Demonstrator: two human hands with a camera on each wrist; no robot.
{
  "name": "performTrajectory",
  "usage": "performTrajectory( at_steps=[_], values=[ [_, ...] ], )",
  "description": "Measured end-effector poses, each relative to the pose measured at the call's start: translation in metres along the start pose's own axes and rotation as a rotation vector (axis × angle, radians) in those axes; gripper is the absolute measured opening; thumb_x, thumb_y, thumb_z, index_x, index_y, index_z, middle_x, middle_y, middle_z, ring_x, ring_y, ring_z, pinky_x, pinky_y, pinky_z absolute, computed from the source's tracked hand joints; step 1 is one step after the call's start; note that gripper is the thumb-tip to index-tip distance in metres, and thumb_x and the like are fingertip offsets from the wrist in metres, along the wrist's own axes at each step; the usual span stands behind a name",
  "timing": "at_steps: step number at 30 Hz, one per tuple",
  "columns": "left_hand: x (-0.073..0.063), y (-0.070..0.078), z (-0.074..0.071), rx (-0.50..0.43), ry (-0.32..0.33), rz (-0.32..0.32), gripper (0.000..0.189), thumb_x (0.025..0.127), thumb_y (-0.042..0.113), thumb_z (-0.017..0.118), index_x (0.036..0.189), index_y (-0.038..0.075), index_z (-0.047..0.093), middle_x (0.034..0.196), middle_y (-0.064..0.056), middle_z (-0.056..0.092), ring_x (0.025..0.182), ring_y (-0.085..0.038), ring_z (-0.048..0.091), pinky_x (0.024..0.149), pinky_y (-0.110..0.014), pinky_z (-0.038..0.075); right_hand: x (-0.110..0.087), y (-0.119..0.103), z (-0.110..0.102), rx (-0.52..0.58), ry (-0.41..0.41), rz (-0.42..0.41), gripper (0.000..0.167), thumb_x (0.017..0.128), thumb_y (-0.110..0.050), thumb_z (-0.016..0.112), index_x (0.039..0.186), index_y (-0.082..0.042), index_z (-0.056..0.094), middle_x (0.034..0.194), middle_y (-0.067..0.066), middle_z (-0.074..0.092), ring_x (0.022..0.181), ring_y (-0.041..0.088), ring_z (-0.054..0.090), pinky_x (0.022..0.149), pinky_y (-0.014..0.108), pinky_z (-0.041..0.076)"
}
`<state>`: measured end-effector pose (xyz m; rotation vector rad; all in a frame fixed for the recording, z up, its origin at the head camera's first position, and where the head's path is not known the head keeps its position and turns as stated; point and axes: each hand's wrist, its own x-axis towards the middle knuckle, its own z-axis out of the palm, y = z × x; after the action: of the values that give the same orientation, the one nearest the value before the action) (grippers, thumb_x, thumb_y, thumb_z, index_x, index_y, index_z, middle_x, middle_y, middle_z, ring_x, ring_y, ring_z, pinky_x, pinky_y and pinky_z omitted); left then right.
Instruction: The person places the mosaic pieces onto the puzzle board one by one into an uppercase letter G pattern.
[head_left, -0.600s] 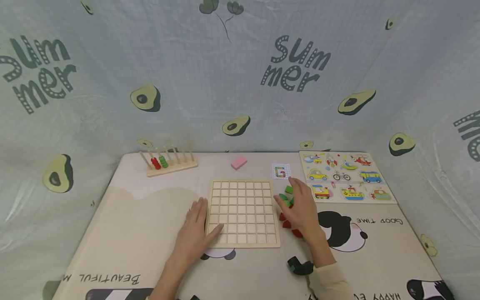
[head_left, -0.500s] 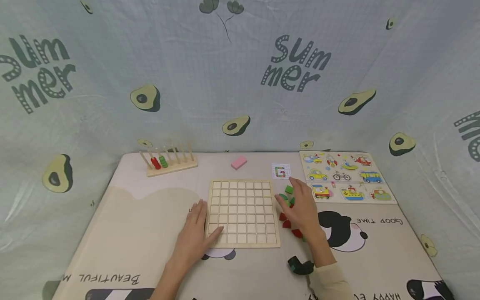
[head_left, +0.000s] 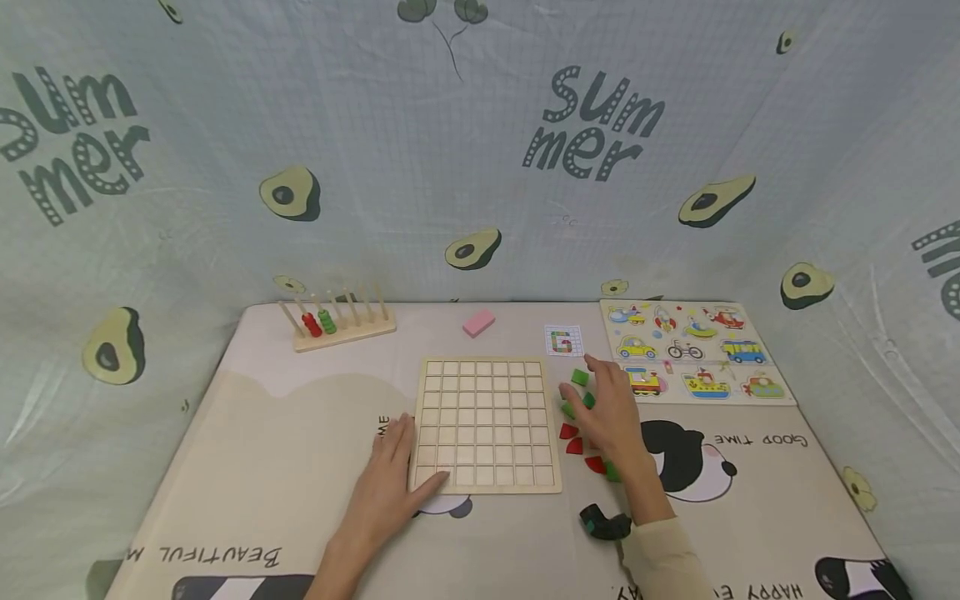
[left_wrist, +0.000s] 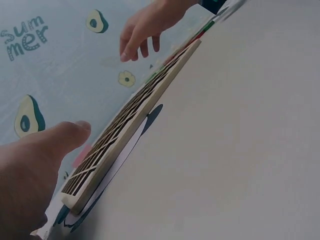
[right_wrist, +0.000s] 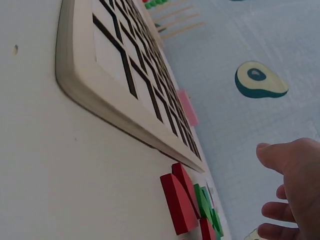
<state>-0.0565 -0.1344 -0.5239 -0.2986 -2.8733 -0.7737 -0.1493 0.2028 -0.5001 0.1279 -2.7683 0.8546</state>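
A square wooden grid board (head_left: 486,486) lies flat in the middle of the table. My left hand (head_left: 384,479) rests along its left edge, fingers straight, thumb over the near left corner. To the board's right lie red blocks (head_left: 574,446) and green blocks (head_left: 580,377), several in all. Over these blocks hovers my right hand (head_left: 609,417), thumb and fingers spread apart, nothing held. The right wrist view shows the red blocks (right_wrist: 179,205) below that hand, apart from it. A small card (head_left: 564,341) with a coloured G-shaped pattern lies beyond the right fingertips.
At the back left stands a wooden peg rack (head_left: 345,333) with red and green beads. A pink block (head_left: 478,323) lies behind the board. A vehicle picture board (head_left: 693,350) occupies the back right. Near my right wrist is a black curved object (head_left: 604,523).
My right hand has shifted slightly to the right, uncovering more of the blocks. My left hand has slid a little toward me along the board's edge.
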Motion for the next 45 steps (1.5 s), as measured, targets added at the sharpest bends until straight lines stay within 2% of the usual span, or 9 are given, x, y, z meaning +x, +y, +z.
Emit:
performTrajectory(
  at_steps=[8, 18, 27, 31, 45],
  values=[
    [-0.005, -0.003, 0.003, 0.004, -0.041, -0.015, 0.103, 0.079, 0.057, 0.077, 0.151, -0.005, 0.037, 0.158, -0.022, 0.039, 0.151, -0.038, 0.031, 0.125, -0.054, 0.026, 0.003, 0.005, 0.008, -0.023, -0.006, 0.022, 0.059, 0.094, -0.04, 0.066, 0.138, -0.003, 0.054, 0.131, 0.018, 0.057, 0.117, 0.035, 0.052, 0.1, 0.054, 0.05],
    [-0.009, -0.005, 0.003, 0.012, -0.047, 0.006, 0.103, 0.075, 0.06, 0.079, 0.148, -0.004, 0.044, 0.156, -0.022, 0.043, 0.15, -0.038, 0.033, 0.125, -0.052, 0.028, 0.001, 0.013, 0.018, -0.027, -0.012, 0.022, 0.044, 0.092, -0.036, 0.071, 0.118, -0.001, 0.068, 0.114, 0.016, 0.061, 0.104, 0.033, 0.055, 0.086, 0.046, 0.051],
    [-0.009, -0.006, 0.005, 0.007, -0.042, 0.016, 0.098, 0.075, 0.059, 0.08, 0.144, -0.004, 0.05, 0.154, -0.02, 0.045, 0.149, -0.039, 0.034, 0.125, -0.053, 0.028, 0.0, 0.017, 0.02, -0.073, -0.05, 0.058, 0.038, 0.09, -0.038, 0.072, 0.108, -0.004, 0.073, 0.104, 0.011, 0.06, 0.091, 0.026, 0.051, 0.071, 0.033, 0.043],
    [-0.008, -0.006, 0.004, 0.012, -0.019, 0.029, 0.097, 0.073, 0.057, 0.082, 0.142, -0.005, 0.052, 0.152, -0.022, 0.048, 0.147, -0.04, 0.036, 0.124, -0.054, 0.03, 0.001, 0.018, 0.022, -0.079, -0.054, 0.038, 0.034, 0.089, -0.035, 0.073, 0.106, -0.005, 0.074, 0.1, 0.009, 0.06, 0.089, 0.024, 0.051, 0.071, 0.032, 0.044],
    [-0.008, -0.006, 0.004, 0.02, -0.021, 0.032, 0.097, 0.073, 0.057, 0.081, 0.142, -0.005, 0.052, 0.152, -0.022, 0.048, 0.147, -0.04, 0.037, 0.123, -0.054, 0.031, 0.004, 0.016, 0.025, -0.08, -0.076, 0.023, 0.032, 0.092, -0.029, 0.07, 0.11, -0.003, 0.073, 0.103, 0.012, 0.062, 0.094, 0.027, 0.052, 0.075, 0.035, 0.047]
  ],
)
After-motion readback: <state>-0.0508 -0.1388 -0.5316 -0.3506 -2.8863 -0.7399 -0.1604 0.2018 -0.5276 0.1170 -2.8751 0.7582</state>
